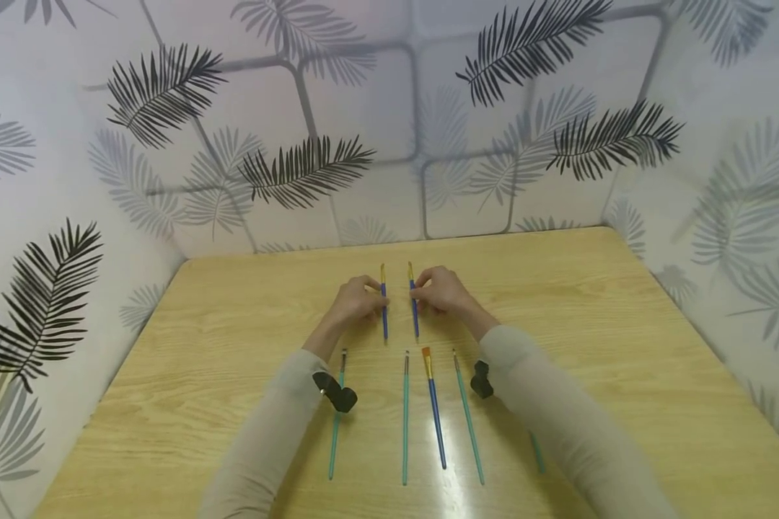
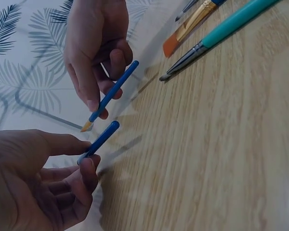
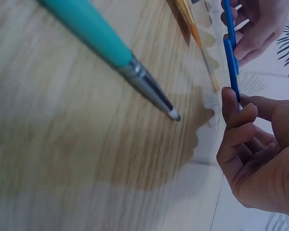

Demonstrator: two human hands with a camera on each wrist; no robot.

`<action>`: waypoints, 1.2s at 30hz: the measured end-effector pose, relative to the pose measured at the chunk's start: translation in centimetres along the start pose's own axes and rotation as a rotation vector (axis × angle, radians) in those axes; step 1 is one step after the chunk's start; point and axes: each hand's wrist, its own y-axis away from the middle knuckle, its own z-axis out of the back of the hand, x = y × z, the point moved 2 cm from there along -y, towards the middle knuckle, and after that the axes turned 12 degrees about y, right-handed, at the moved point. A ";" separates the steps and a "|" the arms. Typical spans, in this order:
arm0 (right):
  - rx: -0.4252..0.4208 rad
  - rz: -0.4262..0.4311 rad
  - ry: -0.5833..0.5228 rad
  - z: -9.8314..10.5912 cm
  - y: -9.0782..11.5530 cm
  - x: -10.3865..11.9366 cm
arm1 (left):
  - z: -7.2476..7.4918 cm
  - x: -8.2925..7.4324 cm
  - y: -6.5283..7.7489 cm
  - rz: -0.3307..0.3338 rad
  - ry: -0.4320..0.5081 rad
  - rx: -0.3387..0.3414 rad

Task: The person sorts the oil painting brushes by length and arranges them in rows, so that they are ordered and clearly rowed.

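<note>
Toward the back of the table, my left hand [image 1: 359, 299] pinches a blue paintbrush [image 1: 385, 326] between thumb and fingers, its gold end pointing away. Just to its right, my right hand [image 1: 443, 290] pinches a second blue paintbrush [image 1: 416, 321], held nearly parallel with a small gap between the two. In the left wrist view, this second paintbrush [image 2: 116, 87] shows a yellowish tip pointing down. The right wrist view has the right hand's thumb and fingertips on the blue handle [image 3: 231, 62]; its bristle end is hidden there.
Nearer the front lie a blue paintbrush [image 1: 436, 418] with flat orange bristles and several teal paintbrushes [image 1: 405, 425], one partly under the right sleeve [image 1: 571, 418]. The wooden table [image 1: 188, 375] meets leaf-patterned walls [image 1: 363, 194] at the back and sides.
</note>
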 end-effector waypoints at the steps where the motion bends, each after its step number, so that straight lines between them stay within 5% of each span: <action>1: -0.001 -0.003 0.012 -0.2 -0.1 0.1 | -0.1 0.0 0.0 0.000 -0.007 -0.006; 12: -0.063 -0.010 0.134 -1.4 -0.6 0.7 | -0.6 0.3 -0.2 -0.020 -0.056 -0.023; 22: -0.097 -0.052 0.246 -2.0 -1.1 1.3 | -1.1 -0.1 -0.9 -0.032 -0.265 -0.123; 36: -0.116 -0.040 0.247 -1.9 -0.8 1.1 | -1.3 -0.6 -0.3 -0.026 -0.262 -0.125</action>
